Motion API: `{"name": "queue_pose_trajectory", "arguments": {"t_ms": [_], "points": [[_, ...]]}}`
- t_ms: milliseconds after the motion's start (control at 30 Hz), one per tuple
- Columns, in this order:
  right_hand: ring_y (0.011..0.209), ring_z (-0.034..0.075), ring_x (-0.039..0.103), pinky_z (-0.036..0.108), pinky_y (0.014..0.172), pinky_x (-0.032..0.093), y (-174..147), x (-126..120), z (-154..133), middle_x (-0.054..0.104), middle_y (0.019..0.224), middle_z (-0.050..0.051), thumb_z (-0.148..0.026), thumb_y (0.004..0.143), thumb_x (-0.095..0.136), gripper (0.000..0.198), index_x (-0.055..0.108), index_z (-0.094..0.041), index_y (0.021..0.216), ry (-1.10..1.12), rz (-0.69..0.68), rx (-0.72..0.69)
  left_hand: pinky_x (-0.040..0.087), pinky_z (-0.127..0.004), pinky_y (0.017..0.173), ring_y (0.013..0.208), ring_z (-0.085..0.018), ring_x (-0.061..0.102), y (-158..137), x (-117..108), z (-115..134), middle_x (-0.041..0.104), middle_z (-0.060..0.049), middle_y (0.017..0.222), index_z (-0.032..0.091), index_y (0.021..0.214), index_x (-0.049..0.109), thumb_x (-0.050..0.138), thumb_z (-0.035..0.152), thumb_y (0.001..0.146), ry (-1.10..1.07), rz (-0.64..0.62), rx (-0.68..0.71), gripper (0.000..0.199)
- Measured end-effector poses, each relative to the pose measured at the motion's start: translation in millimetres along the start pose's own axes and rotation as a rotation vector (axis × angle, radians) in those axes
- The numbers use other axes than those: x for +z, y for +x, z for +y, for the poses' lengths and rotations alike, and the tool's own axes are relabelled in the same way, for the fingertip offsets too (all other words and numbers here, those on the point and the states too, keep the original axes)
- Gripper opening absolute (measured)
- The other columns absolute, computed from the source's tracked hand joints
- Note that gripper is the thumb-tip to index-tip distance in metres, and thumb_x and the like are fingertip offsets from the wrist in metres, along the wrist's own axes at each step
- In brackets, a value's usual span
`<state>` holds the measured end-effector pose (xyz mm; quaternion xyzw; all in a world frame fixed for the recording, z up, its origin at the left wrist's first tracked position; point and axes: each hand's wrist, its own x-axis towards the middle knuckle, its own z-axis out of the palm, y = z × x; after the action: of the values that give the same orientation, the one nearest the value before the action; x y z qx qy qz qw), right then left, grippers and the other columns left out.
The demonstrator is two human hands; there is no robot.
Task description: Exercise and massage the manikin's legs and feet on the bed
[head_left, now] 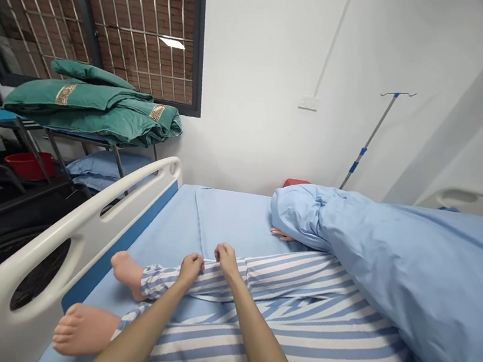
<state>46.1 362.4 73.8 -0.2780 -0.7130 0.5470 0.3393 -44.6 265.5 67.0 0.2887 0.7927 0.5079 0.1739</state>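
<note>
A figure in blue-and-white striped trousers (291,342) lies on the bed; its smooth bare feet look like a training manikin's. My left hand (191,269) is closed on the far trouser leg (274,271) at the lower shin. Just to the right, my right hand (226,257) has its fingers curled in a pinch at the same leg's upper edge, near the knee. The fingertips of both hands are partly hidden. The far foot (127,273) and near foot (86,330) point toward the footboard. A light blue quilt (390,272) covers the upper body, with the figure's hand (281,234) showing beneath it.
The white footboard (79,231) borders the bed's left end, and the blue sheet (237,210) shows beyond the legs. An IV pole (375,133) stands by the wall at right. Folded green quilts (95,105) are stacked under the window, above a red basin (30,165).
</note>
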Motion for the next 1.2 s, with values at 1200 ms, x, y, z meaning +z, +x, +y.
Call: {"name": "queue_pose_trajectory", "arguments": {"t_ms": [1200], "points": [[0.050, 0.010, 0.039, 0.022, 0.052, 0.031, 4.5, -225.6, 9.8, 0.041, 0.049, -0.003, -0.031, 0.075, 0.033, 0.026, 0.041, -0.018, 0.054, -0.151, 0.345, -0.038, 0.029, -0.021, 0.052, 0.050, -0.009, 0.039, -20.0, 222.3, 122.4, 0.043, 0.002, 0.047, 0.018, 0.051, 0.042, 0.030, 0.039, 0.074, -0.065, -0.271, 0.228, 0.034]]}}
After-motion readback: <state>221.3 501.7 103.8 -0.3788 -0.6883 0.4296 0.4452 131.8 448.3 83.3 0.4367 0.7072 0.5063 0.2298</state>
